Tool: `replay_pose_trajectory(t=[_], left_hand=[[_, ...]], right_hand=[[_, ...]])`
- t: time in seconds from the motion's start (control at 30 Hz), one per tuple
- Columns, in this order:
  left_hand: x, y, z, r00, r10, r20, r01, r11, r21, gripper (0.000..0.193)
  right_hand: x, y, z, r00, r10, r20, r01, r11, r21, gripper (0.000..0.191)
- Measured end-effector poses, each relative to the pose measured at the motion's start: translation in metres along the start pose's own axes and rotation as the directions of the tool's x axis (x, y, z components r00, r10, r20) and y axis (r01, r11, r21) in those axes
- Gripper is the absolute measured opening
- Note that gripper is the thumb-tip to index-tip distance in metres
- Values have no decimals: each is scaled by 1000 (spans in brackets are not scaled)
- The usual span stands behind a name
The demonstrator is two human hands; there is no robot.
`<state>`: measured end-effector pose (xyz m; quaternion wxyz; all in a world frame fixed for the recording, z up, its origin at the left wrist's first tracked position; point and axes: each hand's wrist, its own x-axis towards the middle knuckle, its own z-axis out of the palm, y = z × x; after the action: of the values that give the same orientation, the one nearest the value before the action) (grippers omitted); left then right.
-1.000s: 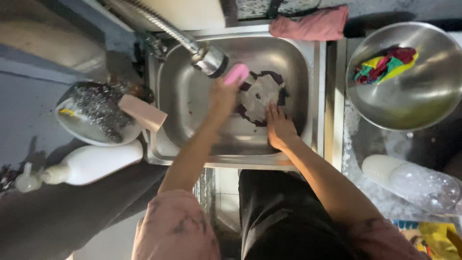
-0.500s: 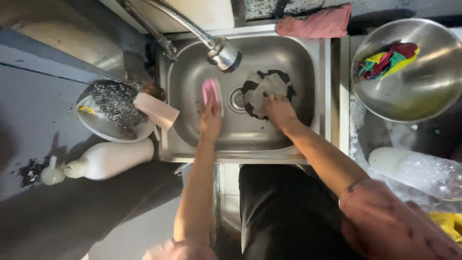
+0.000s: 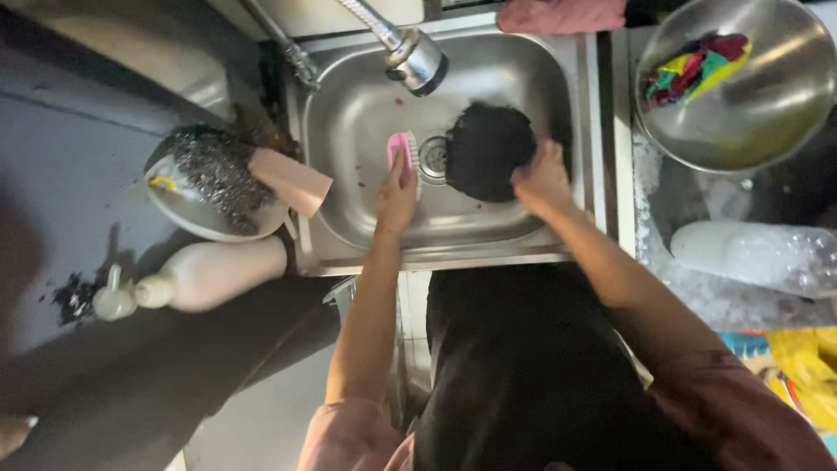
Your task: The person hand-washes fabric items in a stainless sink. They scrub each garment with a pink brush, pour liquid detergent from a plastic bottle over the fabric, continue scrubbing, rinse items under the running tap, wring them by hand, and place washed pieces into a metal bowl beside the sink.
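Left hand [image 3: 397, 196] fingers closed around pink brush [image 3: 401, 150]; right hand [image 3: 542, 179] fingers grip black round piece [image 3: 488, 150], tilted over sink [image 3: 349, 105] drain [image 3: 433, 157] for scrubbing.

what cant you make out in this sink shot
Head view only:
- Dark round object in the sink: too dark to identify; right hand covers its edge.
- Pink brush: handle hidden by left hand.
- Colourful item in the steel bowl: too small.
- Pink cloth: cut off at top.

Both hands reach forward (arms extended), left hand [image 3: 397, 194] and right hand [image 3: 542, 179] each gripping.
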<state>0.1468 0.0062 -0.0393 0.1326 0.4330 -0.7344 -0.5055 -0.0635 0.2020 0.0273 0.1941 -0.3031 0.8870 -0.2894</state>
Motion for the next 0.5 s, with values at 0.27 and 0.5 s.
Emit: replay_pose_trajectory(t=[0.27,0.5], left_hand=[[3,28,36,902,425,74,-408,786,465,54],[45,68,105,880,395,262,-426,902,71,19]], right_hand=[[-14,3,29,820,105,562,258,810,-527,74],[-15,29,38,804,33,594,454,611,-648,67]])
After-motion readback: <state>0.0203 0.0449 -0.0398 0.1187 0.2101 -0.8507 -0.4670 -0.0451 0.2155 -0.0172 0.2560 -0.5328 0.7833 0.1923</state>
